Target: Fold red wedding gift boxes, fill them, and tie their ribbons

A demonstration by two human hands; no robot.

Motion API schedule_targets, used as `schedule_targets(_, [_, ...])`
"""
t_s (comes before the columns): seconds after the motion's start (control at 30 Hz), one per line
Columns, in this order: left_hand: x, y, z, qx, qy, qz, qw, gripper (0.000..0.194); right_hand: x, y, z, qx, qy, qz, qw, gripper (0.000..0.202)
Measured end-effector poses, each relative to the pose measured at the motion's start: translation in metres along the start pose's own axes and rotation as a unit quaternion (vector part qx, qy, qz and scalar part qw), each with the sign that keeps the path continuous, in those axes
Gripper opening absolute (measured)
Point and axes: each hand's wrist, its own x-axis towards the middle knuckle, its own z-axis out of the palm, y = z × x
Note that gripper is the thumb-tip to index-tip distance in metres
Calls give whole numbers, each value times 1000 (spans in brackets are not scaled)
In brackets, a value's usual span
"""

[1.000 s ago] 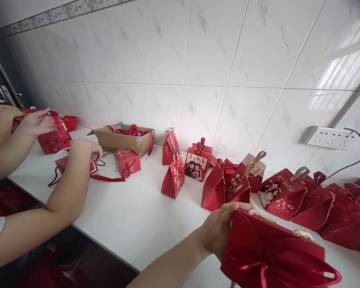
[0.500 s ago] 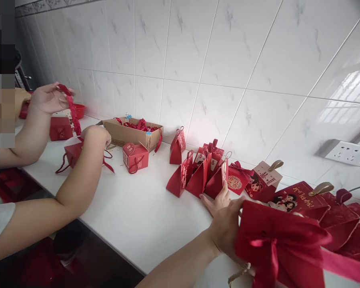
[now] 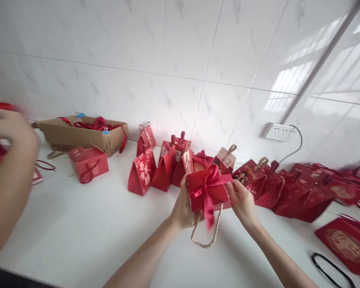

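A red gift box (image 3: pixel 195 180) with a shiny ribbon bow (image 3: pixel 206 188) on top is held over the white table in front of me. My left hand (image 3: pixel 184 206) grips its left side and underside. At the right edge, my right hand (image 3: pixel 240 196) has its fingers closed on the end of the red ribbon, close to the box's side. A twisted beige cord handle (image 3: pixel 206 245) hangs from the box's near side. Just behind the hands stand several small red peaked boxes (image 3: pixel 142 172).
A cardboard box (image 3: pixel 75 134) with red ribbons stands by the tiled wall, with a small red box (image 3: pixel 93 166) before it. A co-worker's arm (image 3: pixel 13 176) reaches in at left. More red gift bags (image 3: pixel 306 196) line the right; a black loop (image 3: pixel 331 269) lies nearer.
My view has swung right. The bowed box, earlier close to me at lower right, is now farther off and central, between both hands. The co-worker has mostly left the view.
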Motion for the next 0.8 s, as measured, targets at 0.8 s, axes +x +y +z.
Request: schedule_targets(0.8, [13, 8, -7, 232, -108, -86, 963, 90, -15, 5, -55, 101, -350, 74, 928, 21])
